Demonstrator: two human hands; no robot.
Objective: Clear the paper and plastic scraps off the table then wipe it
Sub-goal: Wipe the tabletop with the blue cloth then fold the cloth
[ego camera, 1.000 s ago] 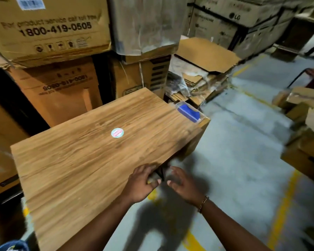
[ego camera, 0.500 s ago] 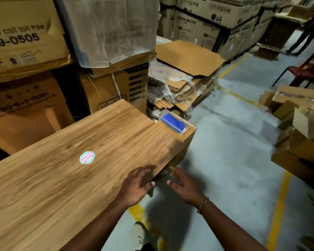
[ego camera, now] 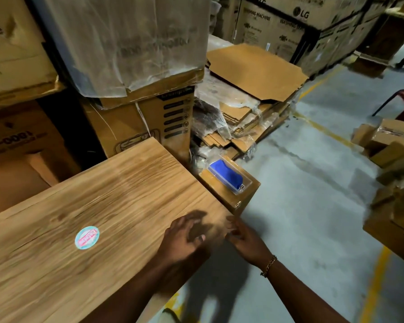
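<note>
My left hand (ego camera: pixel 184 238) lies flat on the table (ego camera: pixel 84 271), fingers spread wide and holding nothing, at the edge nearest the floor. My right hand (ego camera: pixel 245 241) hovers just off that edge, fingers loosely open and empty, a bracelet (ego camera: pixel 269 266) on the wrist. Left of my left fingers a round sticker (ego camera: pixel 87 237) sits on the wood. Beyond my fingertips, past the table's far corner, a blue cloth (ego camera: pixel 226 174) lies in a clear plastic tray (ego camera: pixel 247 183) atop a cardboard box (ego camera: pixel 240 199). Farther out, flattened cardboard (ego camera: pixel 254 68) is stacked.
</note>
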